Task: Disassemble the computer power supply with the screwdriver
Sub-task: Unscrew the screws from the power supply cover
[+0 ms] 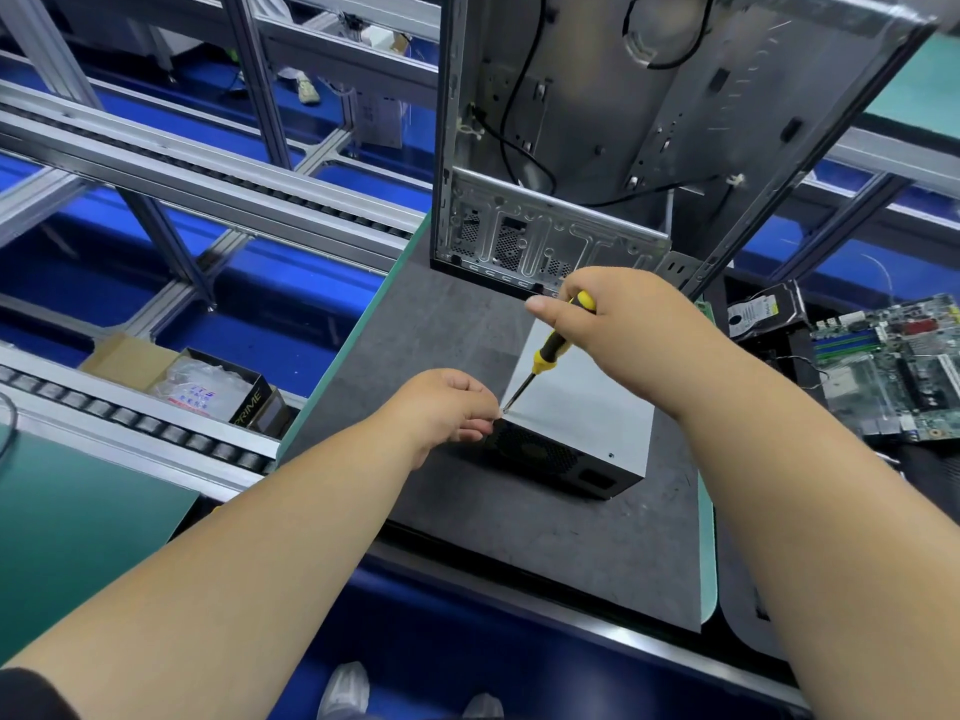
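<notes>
The grey power supply (587, 407) lies on the dark mat, its black fan grille facing me. My right hand (623, 324) grips the yellow-and-black screwdriver (550, 350) by the handle, shaft slanting down. The tip meets the top near-left corner of the supply. My left hand (447, 407) has its fingers curled at that same corner, pinching right beside the tip; whether a screw is between them is hidden. A small screw (610, 454) shows at the top near-right edge.
An empty computer case (571, 148) stands upright behind the supply. A hard drive (758, 314) and a motherboard (893, 366) lie to the right. Left of the mat (519, 537) runs a roller conveyor, with an open cardboard box (197, 387) beyond it.
</notes>
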`<state>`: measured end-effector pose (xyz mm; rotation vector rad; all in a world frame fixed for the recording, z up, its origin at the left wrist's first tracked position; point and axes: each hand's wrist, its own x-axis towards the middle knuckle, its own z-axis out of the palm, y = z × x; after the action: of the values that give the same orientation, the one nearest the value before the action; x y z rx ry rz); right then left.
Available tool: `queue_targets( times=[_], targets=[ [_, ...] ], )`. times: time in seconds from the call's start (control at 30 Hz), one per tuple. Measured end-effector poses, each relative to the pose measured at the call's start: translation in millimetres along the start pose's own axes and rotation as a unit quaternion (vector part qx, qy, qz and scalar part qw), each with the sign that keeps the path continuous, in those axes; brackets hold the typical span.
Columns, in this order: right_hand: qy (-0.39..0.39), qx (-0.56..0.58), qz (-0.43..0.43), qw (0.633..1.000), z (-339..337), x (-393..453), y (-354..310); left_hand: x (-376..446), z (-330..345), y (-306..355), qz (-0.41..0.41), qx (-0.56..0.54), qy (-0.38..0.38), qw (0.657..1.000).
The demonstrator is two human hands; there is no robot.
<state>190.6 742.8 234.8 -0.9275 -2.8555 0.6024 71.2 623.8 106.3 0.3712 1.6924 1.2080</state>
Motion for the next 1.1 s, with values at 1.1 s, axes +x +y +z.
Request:
queue_targets(
  times=[1.1],
  targets=[
    [0.039,0.023,-0.036,0.998,12,-5,-2,4,-2,-3,-0.016,-0.039,-0.027,0.999]
  ],
)
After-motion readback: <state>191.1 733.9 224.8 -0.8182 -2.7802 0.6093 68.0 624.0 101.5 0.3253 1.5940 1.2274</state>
